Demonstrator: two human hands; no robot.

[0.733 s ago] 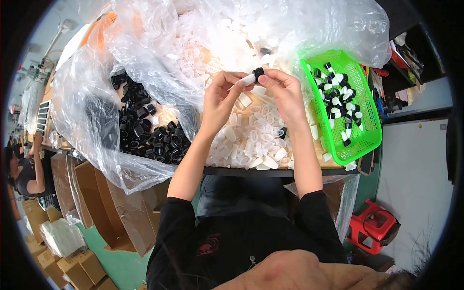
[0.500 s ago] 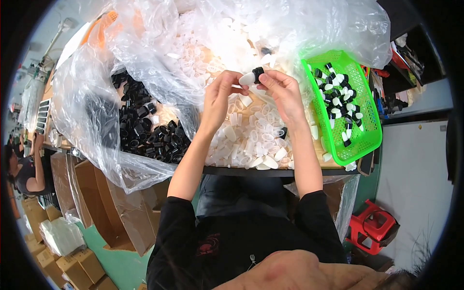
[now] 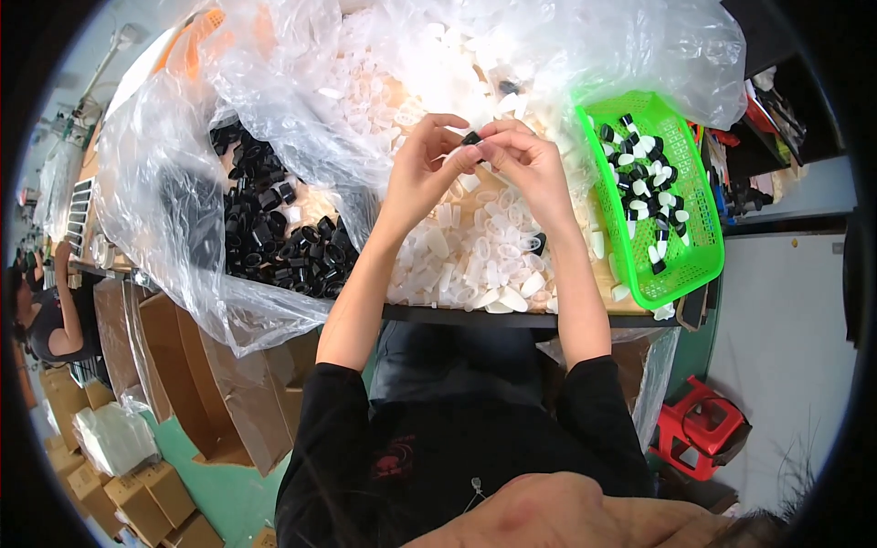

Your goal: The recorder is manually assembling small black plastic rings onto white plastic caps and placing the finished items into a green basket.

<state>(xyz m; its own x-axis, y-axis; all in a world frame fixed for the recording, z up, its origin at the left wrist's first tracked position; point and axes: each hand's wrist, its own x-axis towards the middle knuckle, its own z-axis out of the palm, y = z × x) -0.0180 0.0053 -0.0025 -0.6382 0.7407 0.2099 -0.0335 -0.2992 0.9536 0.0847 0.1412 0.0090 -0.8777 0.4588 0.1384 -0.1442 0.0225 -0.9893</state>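
Note:
My left hand point(image 3: 422, 166) and my right hand point(image 3: 530, 164) meet above the worktable, fingertips pinched on a small black plastic cap point(image 3: 471, 139). The fingers hide most of the cap and any white piece fitted to it. Below my hands lies a heap of translucent oval rings and white oval pieces point(image 3: 498, 242). To the left, loose black caps point(image 3: 306, 260) lie inside a clear plastic bag point(image 3: 196, 265). On the right stands a green basket point(image 3: 696, 265) with several black-and-white pieces point(image 3: 660, 187) in it.
More clear plastic sheeting point(image 3: 639, 41) covers the table's far side. Open cardboard boxes point(image 3: 233, 393) stand below the table at the left. A red stool point(image 3: 699, 429) is on the floor at the right. At the far left, another person point(image 3: 59, 320) works at a bench.
Both hands have drawn closer together around the black cap. Its white oval end, visible before, is now hidden by the fingers.

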